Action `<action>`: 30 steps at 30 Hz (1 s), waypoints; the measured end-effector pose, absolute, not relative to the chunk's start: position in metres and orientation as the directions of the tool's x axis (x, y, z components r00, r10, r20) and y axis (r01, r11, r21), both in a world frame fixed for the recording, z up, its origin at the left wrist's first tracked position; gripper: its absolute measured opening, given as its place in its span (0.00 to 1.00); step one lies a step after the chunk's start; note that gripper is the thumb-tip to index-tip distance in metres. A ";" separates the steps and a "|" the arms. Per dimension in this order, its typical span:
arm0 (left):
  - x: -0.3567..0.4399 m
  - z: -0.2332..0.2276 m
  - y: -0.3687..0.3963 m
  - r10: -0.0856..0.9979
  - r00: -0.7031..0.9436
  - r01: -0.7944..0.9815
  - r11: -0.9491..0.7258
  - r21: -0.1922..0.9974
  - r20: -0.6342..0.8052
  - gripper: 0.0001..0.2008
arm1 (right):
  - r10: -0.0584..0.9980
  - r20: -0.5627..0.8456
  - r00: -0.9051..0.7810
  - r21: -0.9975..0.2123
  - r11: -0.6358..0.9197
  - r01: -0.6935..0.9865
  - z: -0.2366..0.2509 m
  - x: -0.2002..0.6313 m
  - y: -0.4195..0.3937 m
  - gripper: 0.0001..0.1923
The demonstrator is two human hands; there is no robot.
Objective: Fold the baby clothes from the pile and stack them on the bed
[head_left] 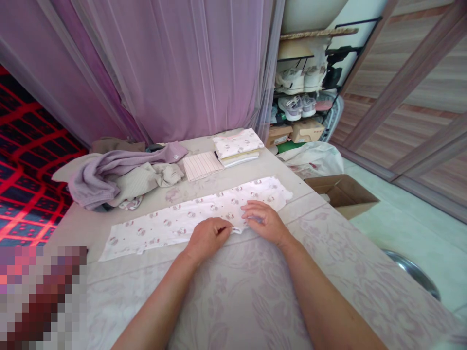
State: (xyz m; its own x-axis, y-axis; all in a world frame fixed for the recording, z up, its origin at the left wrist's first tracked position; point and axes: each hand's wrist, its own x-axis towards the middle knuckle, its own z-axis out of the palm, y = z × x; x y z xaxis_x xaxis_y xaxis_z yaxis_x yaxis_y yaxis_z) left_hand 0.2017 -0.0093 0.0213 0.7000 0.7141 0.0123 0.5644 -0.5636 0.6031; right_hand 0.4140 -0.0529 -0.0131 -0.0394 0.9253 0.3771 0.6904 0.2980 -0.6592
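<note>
1. lying flat across the middle of the bed (255, 301), a long white printed garment (175, 221) is stretched from the left edge toward the right edge.
2. the near hem of the garment is pinched by the left hand (207, 236), whose fingers are curled narrow on the cloth.
3. the right hand (264, 221) is laid on the garment just beside the left one, fingers loosely spread and flat; nothing is gripped by it.
4. a heap of lilac and beige clothes (116, 177) is seen toward the far left corner.
5. a striped folded piece (202, 165) and a folded stack (238, 146) are placed by the far edge, well apart from the hands.
6. an open cardboard box (343, 194) is seen on the floor off the right edge.
</note>
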 end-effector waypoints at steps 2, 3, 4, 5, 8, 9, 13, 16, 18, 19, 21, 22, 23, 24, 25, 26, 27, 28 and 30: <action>0.202 0.022 -0.008 0.739 0.673 0.567 -0.529 0.632 0.014 0.12 | 0.926 0.373 -0.061 -0.647 0.307 0.698 -0.012 0.414 -0.054 0.08; 0.202 0.022 -0.008 0.751 0.660 0.570 -0.519 0.637 0.022 0.12 | 0.927 0.369 -0.068 -0.644 0.307 0.701 -0.011 0.414 -0.054 0.08; 0.202 0.022 -0.008 0.758 0.652 0.570 -0.516 0.640 0.030 0.11 | 0.929 0.362 -0.072 -0.643 0.304 0.703 -0.011 0.414 -0.055 0.08; 0.202 0.022 -0.008 0.758 0.651 0.567 -0.518 0.640 0.036 0.11 | 0.932 0.353 -0.075 -0.642 0.300 0.705 -0.011 0.414 -0.055 0.07; 0.202 0.019 -0.008 0.761 0.642 0.565 -0.548 0.617 0.088 0.11 | 0.941 0.328 -0.083 -0.639 0.286 0.714 -0.010 0.414 -0.056 0.07; 0.202 0.017 -0.008 0.763 0.635 0.571 -0.570 0.591 0.123 0.11 | 0.942 0.325 -0.086 -0.635 0.285 0.718 -0.010 0.414 -0.056 0.07; 0.202 0.012 -0.010 0.723 0.663 0.604 -0.669 0.433 0.192 0.10 | 0.940 0.329 -0.097 -0.607 0.289 0.740 -0.011 0.413 -0.056 0.08; 0.202 0.011 -0.009 0.708 0.692 0.625 -0.685 0.374 0.142 0.09 | 0.938 0.335 -0.093 -0.594 0.286 0.752 -0.013 0.413 -0.056 0.08; 0.203 0.012 -0.009 0.706 0.699 0.635 -0.684 0.358 0.109 0.10 | 0.931 0.354 -0.087 -0.596 0.296 0.746 -0.016 0.414 -0.055 0.08; 0.203 0.013 -0.009 0.704 0.704 0.640 -0.685 0.347 0.093 0.10 | 0.925 0.371 -0.087 -0.599 0.310 0.738 -0.017 0.414 -0.055 0.08; 0.205 0.016 -0.011 0.695 0.716 0.647 -0.695 0.313 0.063 0.11 | 0.907 0.412 -0.089 -0.608 0.346 0.715 -0.019 0.416 -0.053 0.09; 0.206 0.018 -0.012 0.689 0.723 0.649 -0.703 0.291 0.052 0.10 | 0.898 0.431 -0.087 -0.613 0.363 0.702 -0.020 0.416 -0.053 0.09; 0.208 0.020 -0.013 0.685 0.728 0.653 -0.710 0.265 0.042 0.10 | 0.890 0.448 -0.082 -0.618 0.374 0.691 -0.020 0.417 -0.052 0.09; 0.210 0.022 -0.015 0.683 0.729 0.659 -0.714 0.236 0.031 0.09 | 0.886 0.459 -0.071 -0.626 0.379 0.682 -0.020 0.418 -0.052 0.10; 0.212 0.024 -0.016 0.685 0.729 0.668 -0.715 0.207 0.017 0.07 | 0.883 0.466 -0.058 -0.633 0.378 0.675 -0.020 0.418 -0.052 0.10; 0.213 0.026 -0.017 0.690 0.724 0.678 -0.712 0.181 0.000 0.06 | 0.882 0.468 -0.048 -0.639 0.376 0.671 -0.020 0.419 -0.052 0.10; 0.215 0.027 -0.017 0.700 0.714 0.692 -0.703 0.161 -0.013 0.06 | 0.882 0.469 -0.042 -0.642 0.373 0.670 -0.020 0.419 -0.052 0.10; 0.216 0.028 -0.017 0.715 0.698 0.709 -0.688 0.152 -0.019 0.07 | 0.882 0.470 -0.038 -0.642 0.371 0.672 -0.019 0.419 -0.052 0.10; 0.218 0.029 -0.016 0.751 0.660 0.744 -0.649 0.161 -0.018 0.09 | 0.881 0.472 -0.038 -0.630 0.367 0.684 -0.019 0.420 -0.052 0.09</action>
